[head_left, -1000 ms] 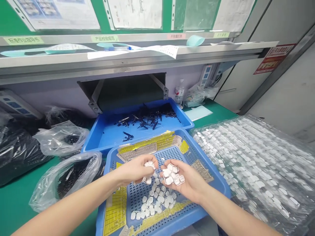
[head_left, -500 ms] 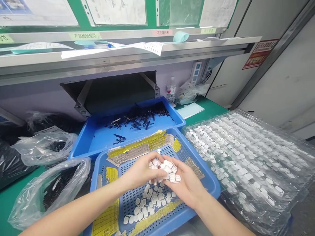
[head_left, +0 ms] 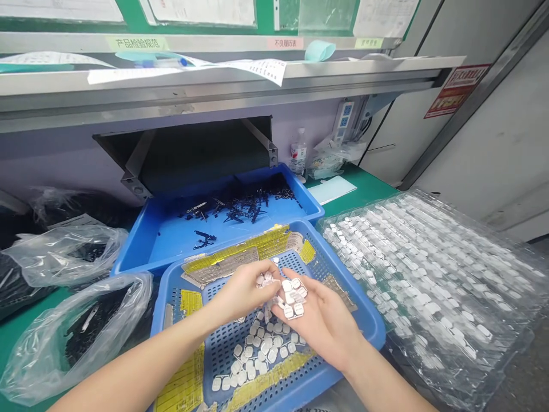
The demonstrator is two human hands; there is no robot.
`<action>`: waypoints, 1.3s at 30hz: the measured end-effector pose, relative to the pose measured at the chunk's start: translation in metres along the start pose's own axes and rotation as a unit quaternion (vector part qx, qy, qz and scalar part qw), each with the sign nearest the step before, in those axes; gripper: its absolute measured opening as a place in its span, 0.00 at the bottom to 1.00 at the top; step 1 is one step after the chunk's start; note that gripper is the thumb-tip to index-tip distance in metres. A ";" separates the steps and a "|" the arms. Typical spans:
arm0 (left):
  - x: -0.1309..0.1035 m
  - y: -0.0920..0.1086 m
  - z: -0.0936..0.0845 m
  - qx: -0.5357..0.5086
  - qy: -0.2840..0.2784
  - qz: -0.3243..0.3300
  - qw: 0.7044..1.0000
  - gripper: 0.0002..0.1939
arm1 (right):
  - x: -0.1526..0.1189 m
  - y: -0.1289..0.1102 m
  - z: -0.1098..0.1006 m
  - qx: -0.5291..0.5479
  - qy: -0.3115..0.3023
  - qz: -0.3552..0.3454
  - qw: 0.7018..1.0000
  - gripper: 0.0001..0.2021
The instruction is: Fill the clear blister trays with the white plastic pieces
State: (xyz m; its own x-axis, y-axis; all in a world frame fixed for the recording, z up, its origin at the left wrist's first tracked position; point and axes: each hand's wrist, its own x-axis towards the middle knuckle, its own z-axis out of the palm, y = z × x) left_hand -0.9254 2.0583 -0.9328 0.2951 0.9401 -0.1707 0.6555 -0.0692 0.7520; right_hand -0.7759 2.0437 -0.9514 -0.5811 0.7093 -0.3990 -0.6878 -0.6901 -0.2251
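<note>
My right hand (head_left: 321,317) is cupped palm up, with several small white square plastic pieces (head_left: 294,294) lying on the palm and fingers. Just left of it, my left hand (head_left: 246,292) has its fingers curled round more of the white pieces. Both hands are over a blue perforated basket (head_left: 375,326) with yellow and brown paper labels stuck to its sides. On the basket floor lie many loose white pieces (head_left: 257,357), some in joined pairs. A single piece (head_left: 275,260) sits apart near the far side.
Behind the basket is a blue tray (head_left: 171,240) with black plastic parts. On the right stand stacked clear trays (head_left: 429,274) with rows of white pieces. Open plastic bags (head_left: 38,355) of black parts lie at left. A bottle (head_left: 299,153) stands at the back below the shelf (head_left: 193,97).
My hands have moved slightly apart. Fewer white pieces lie on my right palm, and my left hand has shifted left with some in its fingers.
</note>
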 end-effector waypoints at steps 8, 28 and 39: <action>-0.001 -0.001 0.005 0.014 -0.019 0.068 0.997 0.13 | 0.002 0.003 -0.003 -0.025 -0.029 -0.006 0.999 0.08; -0.002 0.001 -0.005 -0.095 -0.054 -0.041 0.993 0.10 | 0.000 0.009 -0.007 -0.079 0.010 -0.041 0.996 0.09; 0.003 -0.002 -0.010 -0.308 -0.097 -0.119 0.939 0.11 | 0.000 0.006 -0.005 -0.085 0.019 -0.023 0.996 0.09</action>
State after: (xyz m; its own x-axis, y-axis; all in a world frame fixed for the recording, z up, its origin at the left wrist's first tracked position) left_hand -0.9328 2.0645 -0.9280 0.3514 0.8221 -0.4480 0.2097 0.3973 0.8934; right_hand -0.7777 2.0384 -0.9575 -0.5316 0.7365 -0.4184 -0.6278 -0.6742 -0.3891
